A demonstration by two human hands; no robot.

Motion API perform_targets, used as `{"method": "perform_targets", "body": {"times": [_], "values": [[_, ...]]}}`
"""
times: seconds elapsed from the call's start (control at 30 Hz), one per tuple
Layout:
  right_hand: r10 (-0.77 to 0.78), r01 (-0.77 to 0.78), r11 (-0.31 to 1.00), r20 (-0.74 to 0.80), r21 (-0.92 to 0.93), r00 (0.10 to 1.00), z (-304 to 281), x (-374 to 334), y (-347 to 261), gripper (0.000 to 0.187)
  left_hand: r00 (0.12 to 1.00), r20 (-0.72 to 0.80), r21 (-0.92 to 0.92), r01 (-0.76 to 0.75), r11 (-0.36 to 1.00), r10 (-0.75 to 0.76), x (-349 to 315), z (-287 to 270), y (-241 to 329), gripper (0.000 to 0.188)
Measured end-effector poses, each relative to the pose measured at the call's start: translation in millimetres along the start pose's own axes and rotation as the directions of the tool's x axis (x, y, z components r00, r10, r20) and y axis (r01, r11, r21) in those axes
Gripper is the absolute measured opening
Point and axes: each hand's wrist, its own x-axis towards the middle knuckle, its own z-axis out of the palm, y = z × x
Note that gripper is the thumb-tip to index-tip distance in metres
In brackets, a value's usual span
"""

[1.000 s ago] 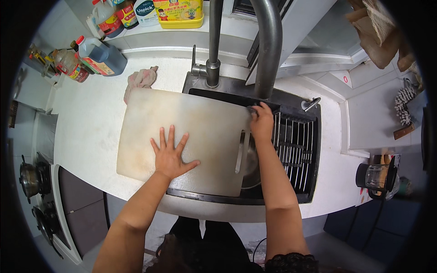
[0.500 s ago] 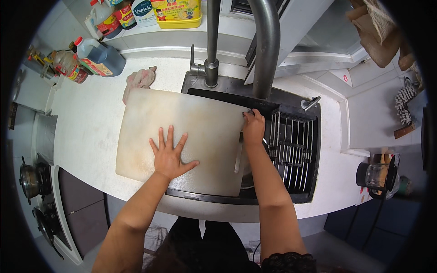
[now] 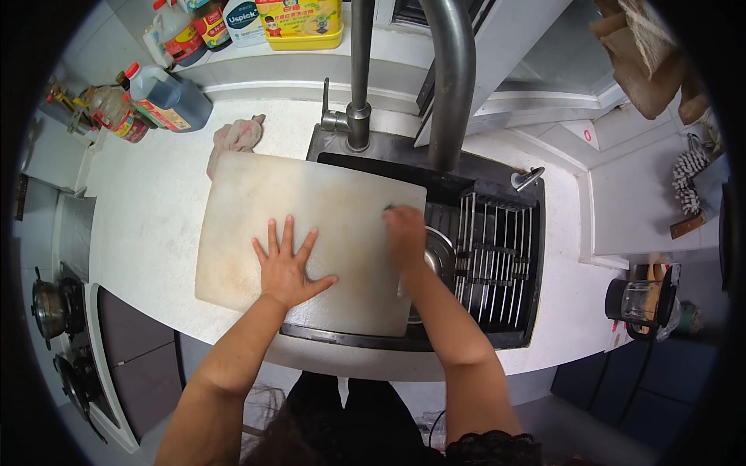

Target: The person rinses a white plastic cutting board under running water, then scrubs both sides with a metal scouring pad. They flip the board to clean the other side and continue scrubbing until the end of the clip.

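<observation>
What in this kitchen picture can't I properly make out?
All in the head view:
Small dark thing in the right hand: blurred, mostly covered by the hand.
Round metal thing in the sink: partly hidden by the cutting board and right forearm.
Thick pipe: cut off by the upper edge.

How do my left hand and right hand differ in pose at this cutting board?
Your left hand lies flat and spread wide; your right hand is curled around a small dark thing, too unclear to name. The left hand is near the middle of the cutting board, while the right hand is by its right end. Both are bare and over the board.
</observation>
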Motion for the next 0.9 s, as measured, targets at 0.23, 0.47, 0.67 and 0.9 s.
{"method": "perform_targets", "body": {"times": [0.23,0.47,0.67,0.9], "values": [[-0.033,-0.004,0.972,-0.156,-0.234,0.987,-36.3,31.3,4.6,0.011,1.000,-0.017,0.002,-0.005,1.000,0.005,0.3,-1.0,0.2,0.098],[-0.246,0.249,0.949,0.042,-0.193,0.968,-34.2,14.2,-4.5,0.008,1.000,-0.030,-0.010,-0.008,1.000,0.008,-0.8,2.6,-3.3,0.098],[-0.168,0.160,0.982,-0.075,-0.096,0.983,-26.4,8.6,-15.6,0.007,1.000,-0.008,-0.001,-0.004,1.000,0.004,-1.1,0.8,-2.9,0.100],[-0.067,0.033,0.973,-0.146,-0.226,0.987,-31.7,29.3,7.0,0.008,1.000,-0.002,-0.009,-0.008,1.000,0.008,0.6,-1.2,-0.1,0.099]]}}
